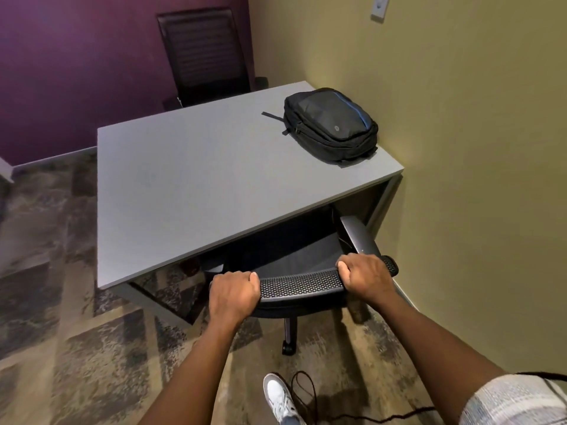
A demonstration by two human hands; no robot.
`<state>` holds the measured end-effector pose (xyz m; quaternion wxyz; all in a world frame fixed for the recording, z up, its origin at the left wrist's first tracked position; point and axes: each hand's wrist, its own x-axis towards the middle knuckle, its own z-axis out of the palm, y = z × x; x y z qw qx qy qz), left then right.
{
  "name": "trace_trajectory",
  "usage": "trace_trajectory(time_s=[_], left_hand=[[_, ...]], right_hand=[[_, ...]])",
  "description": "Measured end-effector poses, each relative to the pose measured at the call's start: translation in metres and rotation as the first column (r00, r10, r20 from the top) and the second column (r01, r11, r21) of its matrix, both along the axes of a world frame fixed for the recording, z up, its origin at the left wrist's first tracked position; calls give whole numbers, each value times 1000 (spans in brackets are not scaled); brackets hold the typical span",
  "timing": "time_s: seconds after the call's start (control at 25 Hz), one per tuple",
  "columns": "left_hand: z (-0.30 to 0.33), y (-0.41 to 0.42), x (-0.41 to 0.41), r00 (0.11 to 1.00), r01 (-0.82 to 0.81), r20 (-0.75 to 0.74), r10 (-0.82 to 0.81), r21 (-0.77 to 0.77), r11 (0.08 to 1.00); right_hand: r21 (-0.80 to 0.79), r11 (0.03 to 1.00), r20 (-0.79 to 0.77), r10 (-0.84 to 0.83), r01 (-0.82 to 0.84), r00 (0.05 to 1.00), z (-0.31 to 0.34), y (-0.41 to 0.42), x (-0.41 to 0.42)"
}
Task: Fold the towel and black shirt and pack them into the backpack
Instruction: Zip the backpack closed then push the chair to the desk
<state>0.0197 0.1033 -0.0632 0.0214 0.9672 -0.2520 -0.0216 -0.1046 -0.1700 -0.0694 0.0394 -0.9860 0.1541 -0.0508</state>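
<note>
Hands are gripping the top edge of the mesh-backed office chair (302, 283): the left hand (234, 294) is curling over the left end of the backrest, and the right hand (365, 276) is clamping the right end, with the two set well apart and the fingers wrapped over the rim. The chair is sitting tucked under the near edge of the grey desk (199, 179), its seat partly hidden beneath the top. The backpack (331, 125) is lying flat and apparently zipped at the far right corner of the desk, close to the wall. Neither towel nor black shirt is showing in this view, so their location cannot be told. The step in hand is judged to be positioning the chair to gain access to the work surface. For good execution, both hands should be pulling evenly so the casters roll straight, and the armrest (360, 237) should be kept from catching the underside of the desk. The cable (306, 394) lying on the carpet beside the shoe (280, 397) is presenting a snag risk for the wheels.
</note>
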Motion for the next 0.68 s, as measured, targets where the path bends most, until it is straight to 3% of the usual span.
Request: trace_trajectory(time_s=[0.68], left_hand=[[0, -51, 62, 983, -142, -135, 128, -96, 985]], right_hand=[[-2, 988, 36, 152, -152, 988, 5, -76, 91]])
